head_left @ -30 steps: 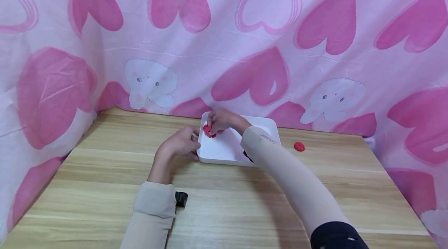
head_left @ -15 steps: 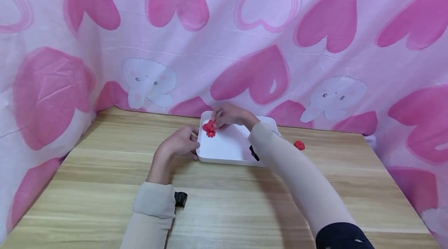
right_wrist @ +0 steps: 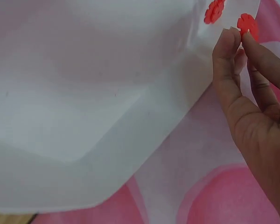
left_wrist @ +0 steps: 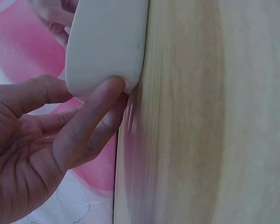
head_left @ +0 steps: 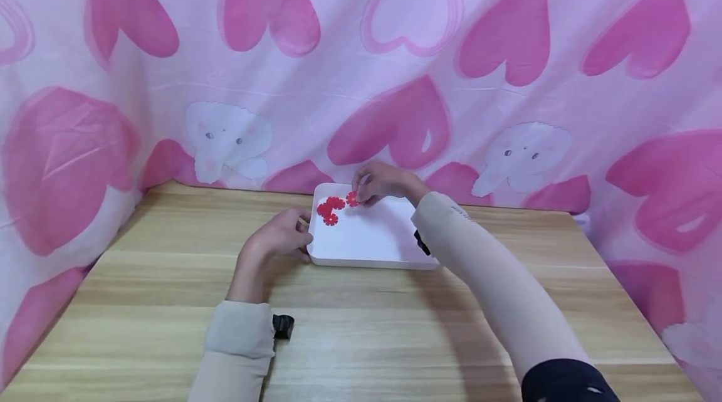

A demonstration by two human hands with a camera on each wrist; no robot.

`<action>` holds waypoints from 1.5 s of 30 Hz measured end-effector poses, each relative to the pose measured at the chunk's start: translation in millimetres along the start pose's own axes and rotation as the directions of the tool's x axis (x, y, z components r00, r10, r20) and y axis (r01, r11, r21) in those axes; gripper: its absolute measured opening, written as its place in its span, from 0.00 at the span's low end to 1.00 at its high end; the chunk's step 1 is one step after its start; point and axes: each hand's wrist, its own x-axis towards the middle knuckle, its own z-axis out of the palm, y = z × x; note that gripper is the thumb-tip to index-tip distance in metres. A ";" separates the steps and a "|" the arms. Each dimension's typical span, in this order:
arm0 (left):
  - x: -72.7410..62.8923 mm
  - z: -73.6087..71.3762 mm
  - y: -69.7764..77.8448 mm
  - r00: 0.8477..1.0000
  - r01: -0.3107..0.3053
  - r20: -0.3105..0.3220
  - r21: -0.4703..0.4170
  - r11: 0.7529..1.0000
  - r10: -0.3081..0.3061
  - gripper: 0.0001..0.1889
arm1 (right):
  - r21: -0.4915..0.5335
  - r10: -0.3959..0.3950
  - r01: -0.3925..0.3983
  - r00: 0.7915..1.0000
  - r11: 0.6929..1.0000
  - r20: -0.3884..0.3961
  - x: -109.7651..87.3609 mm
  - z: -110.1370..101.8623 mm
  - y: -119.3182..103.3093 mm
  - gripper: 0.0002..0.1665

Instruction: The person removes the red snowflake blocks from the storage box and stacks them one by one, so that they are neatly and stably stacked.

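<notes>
Pinching a red notched disc (head_left: 351,199) at fingertips (right_wrist: 227,36), right hand (head_left: 385,180), with left hand (head_left: 279,233) gripping white tray (head_left: 369,238)

So the right hand (head_left: 386,180) has shifted. A second ago its fingers were right down over the red bits at the left end of the tray (head_left: 366,239); now it's farther right, along the tray's back side. It's got one red piece (head_left: 352,199) pinched, and half a second ago that one overlapped the rest, but now there's a gap. With the fingers out of the way, the red cluster (head_left: 325,209) by the tray's back left corner is fully visible. Oh, and the lone red piece right of the tray has dropped out of sight; the right sleeve (head_left: 491,283) now covers that area.
</notes>
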 end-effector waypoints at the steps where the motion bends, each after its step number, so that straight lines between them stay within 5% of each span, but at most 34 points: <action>1: 0.3 -0.4 -0.7 1.000 0.000 -0.002 0.002 1.000 0.000 0.26 | -0.007 0.002 -0.002 1.000 1.000 -0.001 -1.1 -2.6 1.2 0.08; 23: 1.2 -3.3 -2.6 1.000 -0.013 -0.005 -0.003 1.000 0.013 0.24 | -0.102 0.029 -0.038 0.996 0.994 -0.084 -63.0 -74.6 55.5 0.11; 34: 1.6 -5.6 -1.6 1.000 -0.011 0.004 -0.001 1.000 0.011 0.25 | -0.086 0.096 -0.108 0.987 0.990 -0.132 -95.1 -100.0 87.2 0.16; 45: 0.5 -7.5 2.1 1.000 -0.023 0.012 0.019 1.000 0.023 0.27 | 0.003 0.164 -0.165 0.982 0.986 -0.094 -116.7 -108.1 128.1 0.13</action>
